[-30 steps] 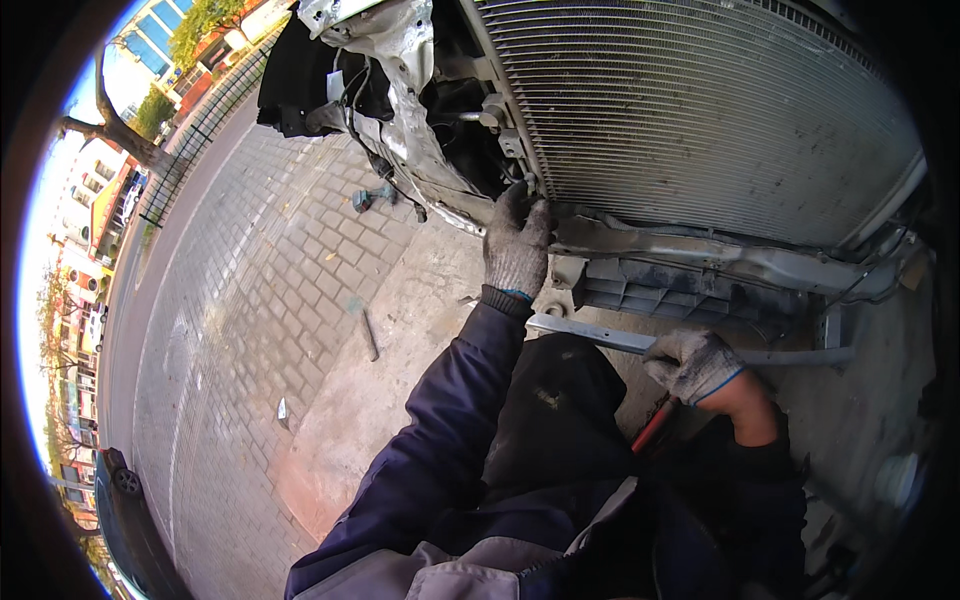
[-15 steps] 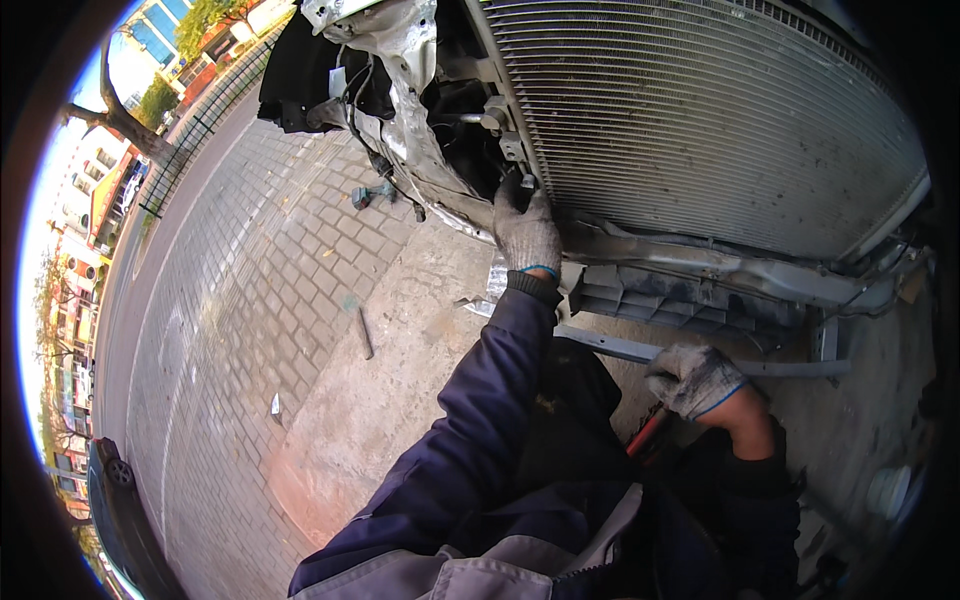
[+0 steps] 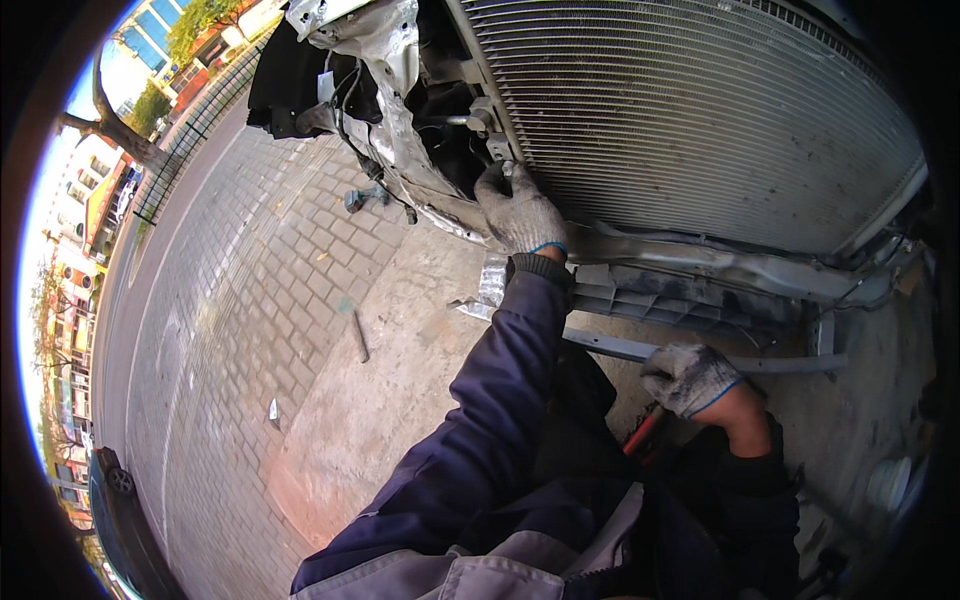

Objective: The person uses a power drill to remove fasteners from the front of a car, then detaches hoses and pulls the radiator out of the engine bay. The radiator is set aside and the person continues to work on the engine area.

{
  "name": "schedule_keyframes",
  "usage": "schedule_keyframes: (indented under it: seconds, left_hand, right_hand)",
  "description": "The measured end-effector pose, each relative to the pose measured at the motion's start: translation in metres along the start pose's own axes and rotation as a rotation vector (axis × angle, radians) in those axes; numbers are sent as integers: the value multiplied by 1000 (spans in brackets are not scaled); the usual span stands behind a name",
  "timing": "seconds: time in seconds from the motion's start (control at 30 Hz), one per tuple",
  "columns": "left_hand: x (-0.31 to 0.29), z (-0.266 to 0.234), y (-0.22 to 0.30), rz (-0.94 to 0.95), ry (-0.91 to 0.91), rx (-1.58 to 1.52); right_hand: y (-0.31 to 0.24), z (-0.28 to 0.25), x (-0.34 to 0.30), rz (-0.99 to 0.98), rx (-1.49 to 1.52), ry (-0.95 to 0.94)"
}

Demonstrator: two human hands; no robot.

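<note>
Fingers (image 3: 491,190) of my left hand (image 3: 524,215) curl low beside the radiator (image 3: 690,125), those of my right hand (image 3: 692,382) fold inward; what either pinches, I cannot tell. Concrete (image 3: 345,405) lies below, then brick paving (image 3: 255,300), fence (image 3: 205,118) and parked car (image 3: 128,525).

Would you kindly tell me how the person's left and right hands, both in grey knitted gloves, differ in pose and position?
The left hand in a grey knitted glove is near the silver finned radiator's lower left corner; the grey-gloved right hand sits lower, by the long grey bar. The left hand's fingers reach forward; the right hand's curl in. More bare skin shows behind the right hand than the left hand. Both gloves have blue-edged cuffs.
</note>
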State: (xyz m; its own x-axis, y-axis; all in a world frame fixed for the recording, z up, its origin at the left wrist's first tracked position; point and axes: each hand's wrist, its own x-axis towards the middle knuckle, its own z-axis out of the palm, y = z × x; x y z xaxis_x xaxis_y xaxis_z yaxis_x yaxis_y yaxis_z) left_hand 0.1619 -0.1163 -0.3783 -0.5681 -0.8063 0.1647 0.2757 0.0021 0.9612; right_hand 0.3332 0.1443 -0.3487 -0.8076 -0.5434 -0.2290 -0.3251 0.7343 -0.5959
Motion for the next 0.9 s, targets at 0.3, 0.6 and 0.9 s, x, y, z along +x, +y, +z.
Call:
schedule_keyframes:
  seconds: [0.3, 0.6, 0.9]
  left_hand:
    - [7, 14, 18, -80, 93, -364]
    - [4, -3, 20, 135, 24, 49]
    - [8, -9, 4, 312, 44, 340]
  right_hand:
    - [6, -2, -8, 43, -2, -10]
    - [12, 3, 0, -19, -61, 2]
    - [10, -3, -2, -23, -56, -3]
